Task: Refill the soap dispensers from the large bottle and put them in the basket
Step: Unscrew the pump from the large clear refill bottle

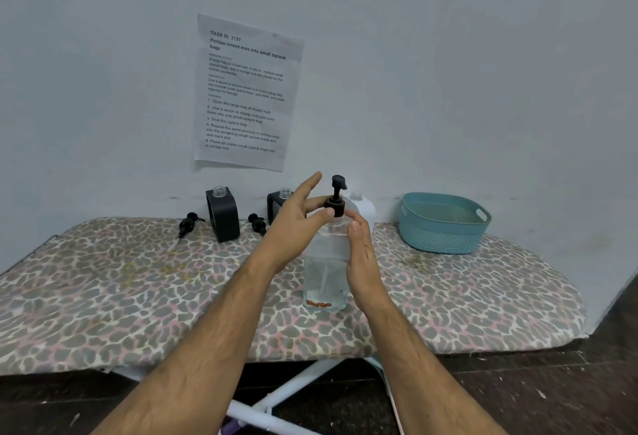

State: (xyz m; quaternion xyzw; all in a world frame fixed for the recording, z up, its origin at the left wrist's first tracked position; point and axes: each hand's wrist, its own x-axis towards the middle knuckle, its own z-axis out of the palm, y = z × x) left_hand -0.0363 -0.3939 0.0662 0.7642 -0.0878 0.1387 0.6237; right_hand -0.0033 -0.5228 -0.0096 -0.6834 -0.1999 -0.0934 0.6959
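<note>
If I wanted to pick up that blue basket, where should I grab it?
Probably by a handle. The basket stands upright at the right end of the board, and a slot handle is cut in its right rim. Come down from above and hook your fingers through that slot. A second handle on the left rim looks likely, so two hands would keep it level.

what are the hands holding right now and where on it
Both hold the clear dispenser. The left hand pinches the black pump collar at the neck; the right hand grips the bottle's side just below the shoulder.
</note>
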